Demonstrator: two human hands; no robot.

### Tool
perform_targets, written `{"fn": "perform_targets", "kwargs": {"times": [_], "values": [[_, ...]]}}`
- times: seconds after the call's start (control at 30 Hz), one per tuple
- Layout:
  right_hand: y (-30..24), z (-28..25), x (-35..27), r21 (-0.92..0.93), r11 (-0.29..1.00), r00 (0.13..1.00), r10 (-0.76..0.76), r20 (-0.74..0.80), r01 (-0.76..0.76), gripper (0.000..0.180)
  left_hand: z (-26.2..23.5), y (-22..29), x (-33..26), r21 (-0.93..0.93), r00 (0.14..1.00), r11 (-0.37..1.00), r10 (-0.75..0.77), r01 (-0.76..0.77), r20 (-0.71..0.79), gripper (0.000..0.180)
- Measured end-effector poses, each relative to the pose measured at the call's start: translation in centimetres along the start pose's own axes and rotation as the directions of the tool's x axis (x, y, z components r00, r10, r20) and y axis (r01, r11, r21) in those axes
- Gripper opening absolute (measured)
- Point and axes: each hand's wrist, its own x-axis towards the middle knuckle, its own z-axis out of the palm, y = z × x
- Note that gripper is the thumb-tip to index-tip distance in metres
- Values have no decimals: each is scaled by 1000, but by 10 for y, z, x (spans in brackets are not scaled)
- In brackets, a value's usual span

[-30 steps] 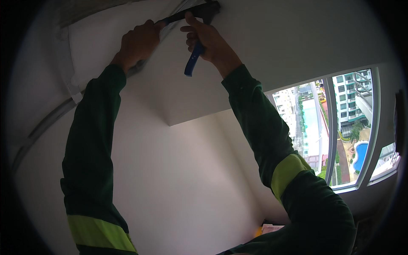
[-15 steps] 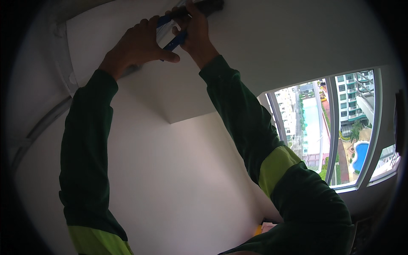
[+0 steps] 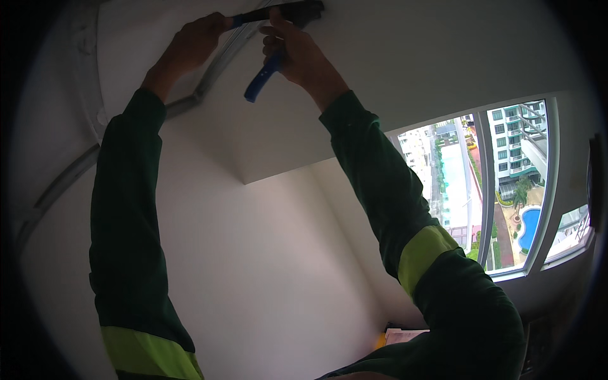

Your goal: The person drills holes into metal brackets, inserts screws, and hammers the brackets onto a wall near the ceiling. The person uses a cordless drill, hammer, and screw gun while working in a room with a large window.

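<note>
Overhead, both hands are on a plier-like tool (image 3: 292, 11) with a dark head and two blue-ended handles. My left hand (image 3: 197, 41) is closed around the end of the upper handle. My right hand (image 3: 297, 56) grips the lower handle, whose blue end (image 3: 259, 82) sticks out below the fist. The dark head lies past the right hand, close to the ceiling panel. Its jaws are too dark to make out. A grey metal channel (image 3: 218, 71) passes between my hands. Dark green sleeves with lime bands cover both arms.
A pale ceiling panel (image 3: 405, 69) spans the upper right, above a plain wall (image 3: 253, 266). At the right, a window (image 3: 484, 190) looks down on buildings and a pool. A curved dark strip (image 3: 66, 177) runs along the left. A pinkish item (image 3: 405, 335) lies low down.
My left hand has gone from fingers spread, thumb out, to closed around its handle. The handles stand farther apart. My right hand and its handle end have shifted slightly down.
</note>
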Motion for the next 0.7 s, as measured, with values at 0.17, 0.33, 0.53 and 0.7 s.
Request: {"fn": "perform_targets", "kwargs": {"times": [0.17,0.33,0.53,0.7], "values": [[0,-9,19,117,990,994,71,82,-81,59,13,17,-5,-86,985,989,-107,119,134,71],[14,16,30,273,961,995,-6,-103,34,62,15,41,-23,180,971,981,-112,74,213,128],[-1,3,11,242,968,957,-9,289,-65,65,16,17,-15,71,965,996,-76,60,251,139],[-33,-27,-11,64,963,943,241,231,-262,79,33,-3,5,111,985,991,53,-72,163,64]]}}
